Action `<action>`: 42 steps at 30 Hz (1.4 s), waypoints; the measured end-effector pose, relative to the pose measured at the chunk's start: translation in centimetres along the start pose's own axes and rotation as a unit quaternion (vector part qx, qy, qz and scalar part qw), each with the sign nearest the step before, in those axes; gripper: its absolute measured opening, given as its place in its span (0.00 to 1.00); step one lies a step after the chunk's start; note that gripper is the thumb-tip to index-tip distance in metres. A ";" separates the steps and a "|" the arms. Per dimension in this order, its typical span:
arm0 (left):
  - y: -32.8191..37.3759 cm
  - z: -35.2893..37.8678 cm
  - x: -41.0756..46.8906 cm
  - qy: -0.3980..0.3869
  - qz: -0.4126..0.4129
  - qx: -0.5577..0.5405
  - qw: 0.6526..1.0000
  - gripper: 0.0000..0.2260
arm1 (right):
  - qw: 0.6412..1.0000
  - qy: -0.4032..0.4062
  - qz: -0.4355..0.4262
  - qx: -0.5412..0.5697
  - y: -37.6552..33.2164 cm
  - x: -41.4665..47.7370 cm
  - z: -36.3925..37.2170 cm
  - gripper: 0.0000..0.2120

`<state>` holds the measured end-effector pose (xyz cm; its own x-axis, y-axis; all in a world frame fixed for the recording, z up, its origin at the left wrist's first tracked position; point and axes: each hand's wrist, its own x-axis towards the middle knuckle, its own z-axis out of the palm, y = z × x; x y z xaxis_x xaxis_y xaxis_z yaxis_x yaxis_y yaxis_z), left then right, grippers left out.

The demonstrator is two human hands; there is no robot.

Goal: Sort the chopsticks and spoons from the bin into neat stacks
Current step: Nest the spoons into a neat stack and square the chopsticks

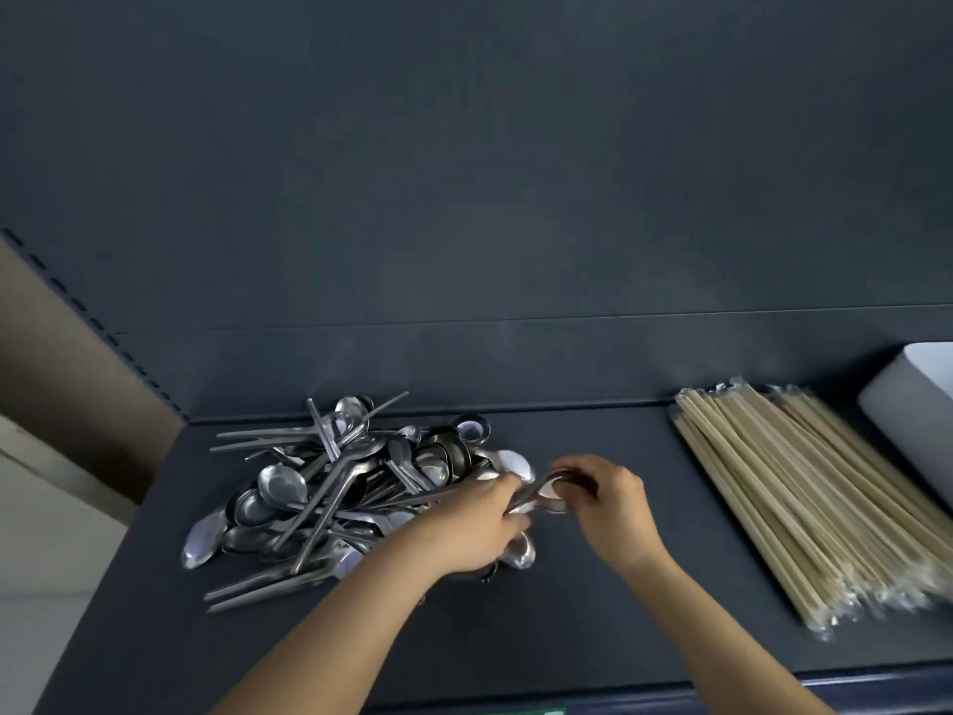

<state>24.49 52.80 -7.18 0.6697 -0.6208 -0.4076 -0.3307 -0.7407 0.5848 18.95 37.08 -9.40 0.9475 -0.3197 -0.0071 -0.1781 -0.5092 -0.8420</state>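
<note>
A tangled heap of metal spoons [350, 487] lies on the dark shelf [593, 611], left of centre. At the heap's right edge, my left hand [474, 528] grips the handles of a small bunch of nested spoons [546, 495]. My right hand [608, 500] curls its fingers round the bowl end of that same bunch. One loose spoon [521, 554] lies just under my left hand. A neat stack of wrapped wooden chopsticks [804, 503] lies to the right, apart from both hands.
A white bin [918, 405] stands at the far right behind the chopsticks. The shelf's dark back panel [464, 198] rises behind everything. A beige wall [62, 379] lies past the shelf's left edge. Bare shelf shows between the spoons and the chopsticks.
</note>
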 end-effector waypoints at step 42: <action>-0.5 2.2 14.0 0.234 0.018 0.378 0.895 0.29 | 0.985 0.025 0.022 -0.169 9.3 10.6 -2.8 0.24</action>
<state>32.56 43.91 -14.69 0.7967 -0.6027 0.0441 -0.5943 -0.7947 -0.1235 26.61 26.73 -15.84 0.9243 -0.3817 -0.0052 -0.3045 -0.7287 -0.6134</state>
